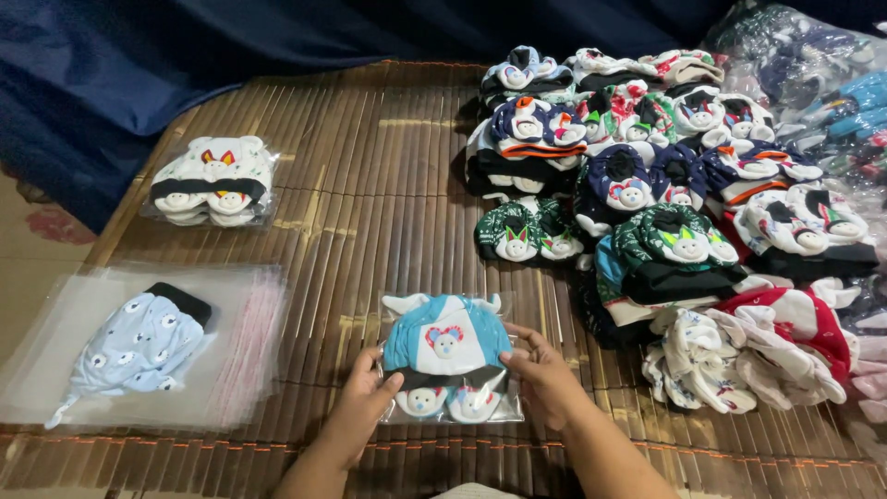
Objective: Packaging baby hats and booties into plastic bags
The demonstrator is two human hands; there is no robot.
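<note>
- A clear plastic packet with a teal-and-white baby cap set [447, 356] lies on the bamboo mat [370, 185], near its front edge.
- The left hand [362, 405] grips the packet's left edge; the right hand [545, 374] pinches its right edge.
- To the left lies a stack of clear bags [245, 342] with a pale blue cap [134, 349] on it.
- Further back-left sits a white packed set [212, 180].
- To the right lies a heap of loose caps [684, 212].
</note>
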